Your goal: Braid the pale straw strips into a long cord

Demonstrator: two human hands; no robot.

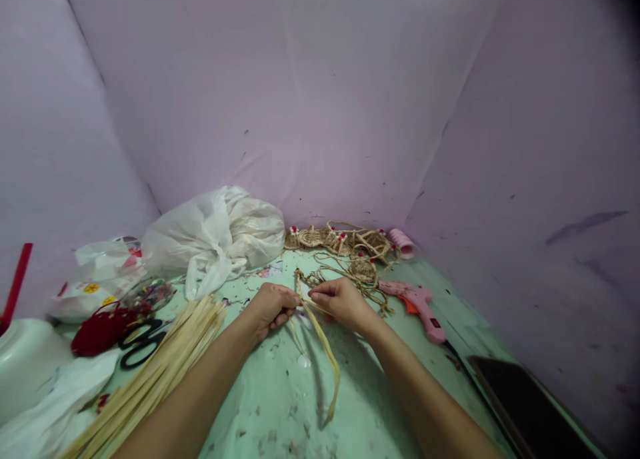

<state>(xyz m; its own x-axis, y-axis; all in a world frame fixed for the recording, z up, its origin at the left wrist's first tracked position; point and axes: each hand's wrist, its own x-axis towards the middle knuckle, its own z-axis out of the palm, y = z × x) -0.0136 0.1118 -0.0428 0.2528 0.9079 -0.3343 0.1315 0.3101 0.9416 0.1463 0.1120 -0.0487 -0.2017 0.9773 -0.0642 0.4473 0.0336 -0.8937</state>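
Observation:
My left hand (274,307) is closed in a pinch on straw strands at the middle of the green tabletop. Close on its right, my right hand (342,302) pinches another strand of the same piece between thumb and fingers. A narrow braid (299,279) runs away from my fingers toward the back. One long loose straw strip (327,356) hangs from between my hands toward me and curves to the right. A thinner pale strand dangles under my left hand. Beside my left forearm lies a bundle of flat straw strips (175,352).
Behind my hands are coiled braids with red beads (345,240) and a pink thread spool (401,244). To the right lie a pink glue gun (417,306) and a dark flat object (525,406). Leftward are a white plastic bag (215,236), black-handled scissors (143,342) and red yarn (103,329).

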